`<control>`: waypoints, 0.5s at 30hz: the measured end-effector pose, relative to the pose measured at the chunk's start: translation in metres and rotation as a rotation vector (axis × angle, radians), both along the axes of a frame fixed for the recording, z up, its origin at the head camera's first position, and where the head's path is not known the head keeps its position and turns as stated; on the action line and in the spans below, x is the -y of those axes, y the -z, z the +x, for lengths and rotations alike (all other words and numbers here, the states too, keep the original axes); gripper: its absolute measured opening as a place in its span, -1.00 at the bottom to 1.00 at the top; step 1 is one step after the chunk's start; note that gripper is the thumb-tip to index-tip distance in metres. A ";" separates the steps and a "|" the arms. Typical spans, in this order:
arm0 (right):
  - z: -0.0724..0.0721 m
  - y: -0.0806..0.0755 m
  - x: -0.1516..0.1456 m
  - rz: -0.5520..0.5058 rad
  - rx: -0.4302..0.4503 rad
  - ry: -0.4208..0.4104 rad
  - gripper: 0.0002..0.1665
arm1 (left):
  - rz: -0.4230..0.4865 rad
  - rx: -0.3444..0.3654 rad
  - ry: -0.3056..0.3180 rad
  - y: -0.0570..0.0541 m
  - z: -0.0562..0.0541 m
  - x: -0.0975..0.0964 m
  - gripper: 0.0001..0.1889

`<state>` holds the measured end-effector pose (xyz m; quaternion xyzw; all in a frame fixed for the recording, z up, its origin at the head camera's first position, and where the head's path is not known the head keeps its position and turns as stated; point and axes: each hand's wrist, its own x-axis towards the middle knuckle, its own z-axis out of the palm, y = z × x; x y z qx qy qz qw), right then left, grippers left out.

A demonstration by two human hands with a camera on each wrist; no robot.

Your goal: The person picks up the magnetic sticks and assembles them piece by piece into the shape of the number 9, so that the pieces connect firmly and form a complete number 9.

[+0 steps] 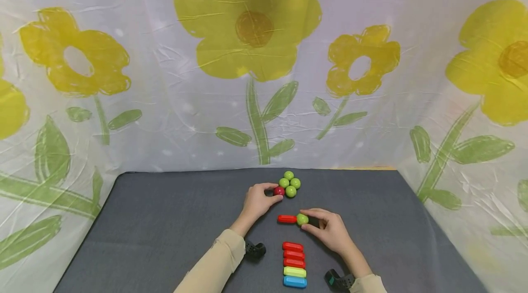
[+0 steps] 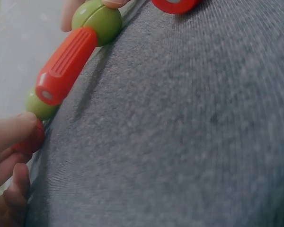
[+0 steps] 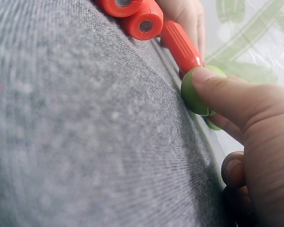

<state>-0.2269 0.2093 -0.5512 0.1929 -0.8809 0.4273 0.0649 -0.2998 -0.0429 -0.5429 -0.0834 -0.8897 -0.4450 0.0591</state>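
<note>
My left hand (image 1: 256,202) pinches a red ball (image 1: 279,191) between thumb and fingers at the left edge of a cluster of green balls (image 1: 295,183). Closer to me, my right hand (image 1: 331,232) pinches a single green ball (image 1: 302,219) from its right side. A ridged red rod (image 1: 286,219) lies end-on against that ball, pointing left. In the left wrist view the rod (image 2: 66,66) leads up to the ball (image 2: 102,23). The right thumb covers part of the same ball (image 3: 195,97) in the right wrist view.
Nearer me is a column of short rods: several red rods (image 1: 294,254), a yellow-green rod (image 1: 294,272) and a blue rod (image 1: 294,282). Grey cloth (image 1: 165,229) covers the table. A flower-printed curtain (image 1: 185,114) hangs behind it. Black bands (image 1: 255,250) are on both wrists.
</note>
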 end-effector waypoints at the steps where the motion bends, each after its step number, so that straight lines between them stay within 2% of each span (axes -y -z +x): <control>1: 0.000 0.000 0.000 0.000 0.001 0.000 -0.53 | 0.003 -0.003 0.005 0.000 0.000 0.001 -0.59; 8: -0.001 0.002 0.000 -0.002 0.011 0.001 -0.53 | 0.039 -0.010 0.040 -0.003 0.008 0.010 -0.59; 15: -0.002 0.002 -0.001 -0.006 0.013 0.011 -0.53 | 0.136 0.016 0.050 -0.008 0.029 0.022 -0.59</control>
